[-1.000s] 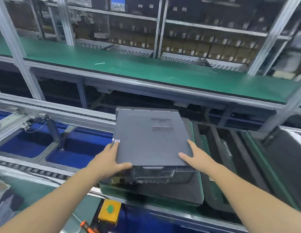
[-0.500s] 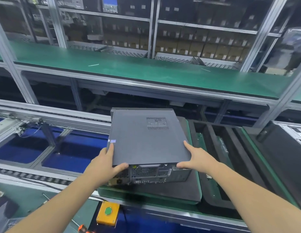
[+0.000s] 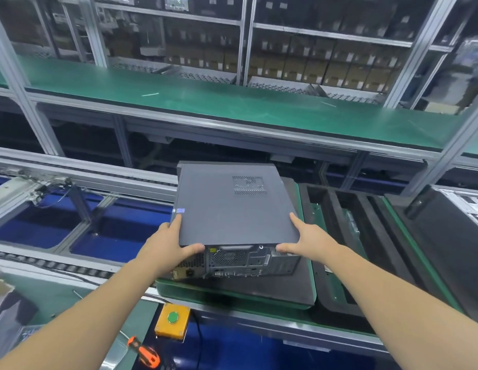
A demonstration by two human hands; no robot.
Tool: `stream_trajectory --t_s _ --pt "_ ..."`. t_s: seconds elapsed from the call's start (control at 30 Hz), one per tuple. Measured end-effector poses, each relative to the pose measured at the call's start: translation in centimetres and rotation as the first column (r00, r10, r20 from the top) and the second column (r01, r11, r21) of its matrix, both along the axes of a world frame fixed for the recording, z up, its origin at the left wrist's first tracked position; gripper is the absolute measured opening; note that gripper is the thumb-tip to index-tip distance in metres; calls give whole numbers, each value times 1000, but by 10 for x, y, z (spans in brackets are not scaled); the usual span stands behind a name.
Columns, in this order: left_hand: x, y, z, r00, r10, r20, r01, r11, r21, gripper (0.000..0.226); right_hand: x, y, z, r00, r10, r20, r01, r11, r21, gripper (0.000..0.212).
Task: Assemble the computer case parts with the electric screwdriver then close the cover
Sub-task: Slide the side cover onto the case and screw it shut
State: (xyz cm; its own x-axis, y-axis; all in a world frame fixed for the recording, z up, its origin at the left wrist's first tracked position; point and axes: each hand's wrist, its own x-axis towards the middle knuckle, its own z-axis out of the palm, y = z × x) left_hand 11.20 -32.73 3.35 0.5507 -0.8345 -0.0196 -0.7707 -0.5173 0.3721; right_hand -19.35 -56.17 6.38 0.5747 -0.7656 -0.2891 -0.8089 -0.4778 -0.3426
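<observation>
The stiff, slippery-looking cover (image 3: 232,204) is being gripped at its near corners by the left hand (image 3: 169,243) and right hand (image 3: 303,240).

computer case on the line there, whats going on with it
A person has both hands on a dark grey computer case lying flat on a green-edged pallet on the assembly line. The left hand grips the near left corner of the cover, the right hand the near right corner, thumbs on the rear edge. The cover sits on top, with the rear ports facing the person. An orange-handled screwdriver lies unused near the bottom edge.
</observation>
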Motion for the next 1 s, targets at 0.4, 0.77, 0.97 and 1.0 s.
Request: stream_trajectory --t_s 0.4,0.77,0.97,1.0 --pt "-2 -5 4 994 40 -105 -42 999 -11 114 1 -5 -11 1000 -7 29 8 1000 -28 129" --pt "-12 -24 -2 939 -200 279 145 967 207 115 15 -9 -14 957 251 -147 -276 943 -187 99" --pt "-11 -32 3 938 -225 265 140 943 302 98 23 -10 1 934 245 -262 -284 951 -122 96" --pt "-13 -34 10 947 -226 227 139 929 344 96 26 -8 12 928 237 -287 -271 959 -87 95"
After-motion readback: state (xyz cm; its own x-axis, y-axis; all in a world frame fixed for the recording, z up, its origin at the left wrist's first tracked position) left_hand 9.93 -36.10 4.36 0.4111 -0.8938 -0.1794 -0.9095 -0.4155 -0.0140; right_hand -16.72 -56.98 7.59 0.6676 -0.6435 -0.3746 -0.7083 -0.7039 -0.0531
